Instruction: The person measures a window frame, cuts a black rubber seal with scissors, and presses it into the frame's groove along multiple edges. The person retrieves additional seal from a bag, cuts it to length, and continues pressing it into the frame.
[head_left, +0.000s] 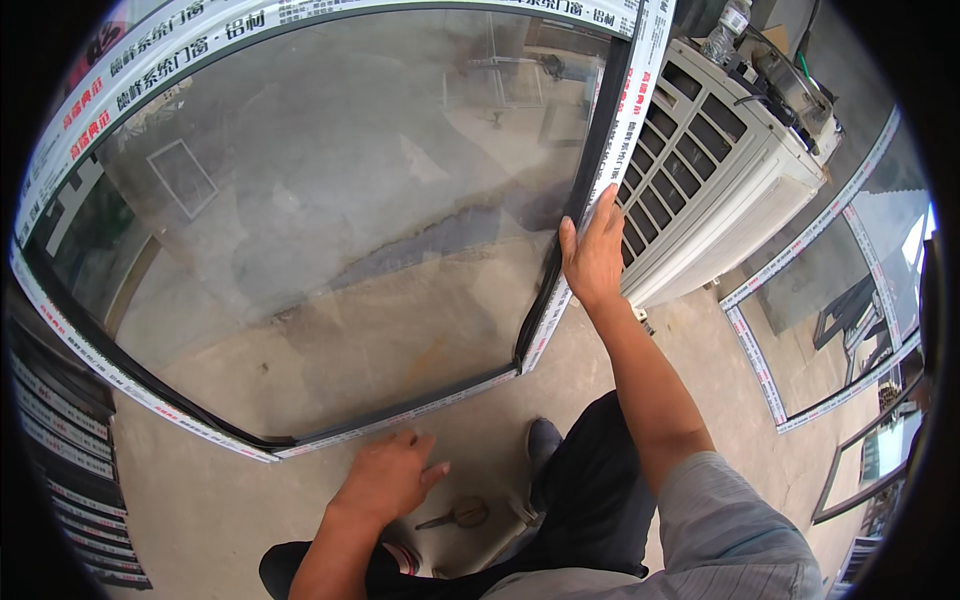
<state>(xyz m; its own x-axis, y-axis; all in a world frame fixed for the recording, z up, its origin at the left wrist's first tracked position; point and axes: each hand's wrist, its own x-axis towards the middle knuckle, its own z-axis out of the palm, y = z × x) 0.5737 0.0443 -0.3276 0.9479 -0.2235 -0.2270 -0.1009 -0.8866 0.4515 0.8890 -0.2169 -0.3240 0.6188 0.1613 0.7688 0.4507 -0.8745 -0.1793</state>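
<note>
The window [350, 215] takes up most of the space ahead of the person, its frame still wrapped in printed film, probably to guard the finish; what bears its weight cannot be seen. Past its right edge sits the air-conditioner unit [715, 170], so near that side that room for fingers or a sideways swing looks tight there. Farther right, well apart, a smaller glazed frame [752, 355] stands with its corner toward the floor [690, 440]. At the far left, a stack of bars [75, 470] limits room beyond the window's lower-left edge. The right hand [598, 260] is clamped across the window's right side, thumb toward the glass and fingers along the outer face, seemingly to steady it. The left hand [385, 475] is loosely spread, thumb apart from the fingers, just beside the bottom edge; whether its fingertips touch cannot be told. A shoe [543, 440] stands near the bottom corner, leaving little foot room under that edge. Scissors [465, 513] lie on the floor between the legs, within stepping reach. A clear bottle [727, 30] rests atop the unit, away from both hands.
</note>
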